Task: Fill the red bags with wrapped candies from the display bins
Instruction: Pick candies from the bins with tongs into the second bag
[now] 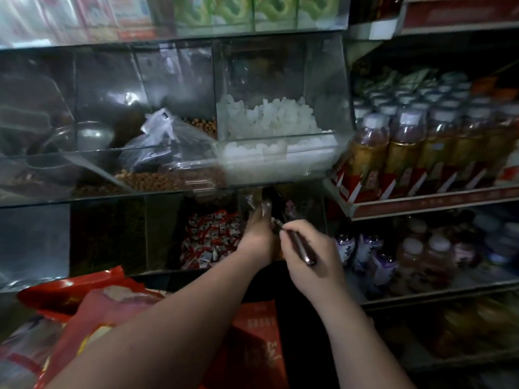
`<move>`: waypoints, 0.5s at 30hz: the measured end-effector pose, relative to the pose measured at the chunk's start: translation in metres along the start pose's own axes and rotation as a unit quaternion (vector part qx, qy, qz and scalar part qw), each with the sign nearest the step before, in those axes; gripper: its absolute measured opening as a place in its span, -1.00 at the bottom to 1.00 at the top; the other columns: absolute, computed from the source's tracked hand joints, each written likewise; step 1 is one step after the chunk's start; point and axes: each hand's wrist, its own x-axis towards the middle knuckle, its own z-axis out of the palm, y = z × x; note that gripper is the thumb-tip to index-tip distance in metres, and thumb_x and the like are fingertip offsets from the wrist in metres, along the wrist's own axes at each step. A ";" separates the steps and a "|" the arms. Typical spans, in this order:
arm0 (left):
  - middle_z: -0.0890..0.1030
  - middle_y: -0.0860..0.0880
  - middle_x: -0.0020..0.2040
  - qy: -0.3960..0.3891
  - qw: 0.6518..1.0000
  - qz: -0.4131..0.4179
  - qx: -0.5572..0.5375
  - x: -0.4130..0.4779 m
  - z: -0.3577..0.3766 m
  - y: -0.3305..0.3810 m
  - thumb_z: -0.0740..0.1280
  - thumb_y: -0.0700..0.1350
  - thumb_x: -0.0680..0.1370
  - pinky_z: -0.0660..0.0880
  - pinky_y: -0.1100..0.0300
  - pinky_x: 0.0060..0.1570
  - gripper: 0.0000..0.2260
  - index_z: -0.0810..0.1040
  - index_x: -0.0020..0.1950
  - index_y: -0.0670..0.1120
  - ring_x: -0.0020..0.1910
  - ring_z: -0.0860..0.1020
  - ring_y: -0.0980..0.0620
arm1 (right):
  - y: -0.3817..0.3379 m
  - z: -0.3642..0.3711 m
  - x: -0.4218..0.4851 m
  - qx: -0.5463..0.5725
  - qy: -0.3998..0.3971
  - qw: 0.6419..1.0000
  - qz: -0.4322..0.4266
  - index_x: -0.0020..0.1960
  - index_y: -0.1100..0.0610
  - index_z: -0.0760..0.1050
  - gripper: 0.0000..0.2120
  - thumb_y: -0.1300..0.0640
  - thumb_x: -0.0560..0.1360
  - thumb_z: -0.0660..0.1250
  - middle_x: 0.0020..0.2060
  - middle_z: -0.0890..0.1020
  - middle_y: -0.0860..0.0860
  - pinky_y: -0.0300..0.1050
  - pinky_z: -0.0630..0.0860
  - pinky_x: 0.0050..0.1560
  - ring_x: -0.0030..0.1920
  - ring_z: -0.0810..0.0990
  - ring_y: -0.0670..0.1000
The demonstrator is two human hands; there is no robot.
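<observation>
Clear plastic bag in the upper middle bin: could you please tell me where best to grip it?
Probably pinch the clear plastic bag at its bunched neck, which sticks up; come from above and in front, as its body slumps on brown snacks.

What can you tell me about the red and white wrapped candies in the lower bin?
The wrapped candies are small pillow-shaped pieces in glossy red and white wrappers. They lie in a loose, jumbled heap in a clear-walled bin on the lower row, under the shelf of upper bins. The left hand reaches up just beside the heap's right edge; whether it touches any candy cannot be told. Any printing on the wrappers is too blurred to read.
</observation>
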 end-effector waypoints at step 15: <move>0.48 -0.09 0.43 0.092 0.951 0.025 -0.295 -0.075 -0.023 0.023 0.22 -0.21 0.63 0.32 0.00 0.45 -0.62 0.45 0.46 -0.08 0.43 0.41 -0.02 | -0.057 -0.038 -0.056 0.093 0.060 0.987 -0.117 0.01 -0.23 0.61 -0.92 -0.17 0.59 0.36 -0.25 0.70 -0.17 -0.05 0.64 -0.36 -0.32 0.72 -0.08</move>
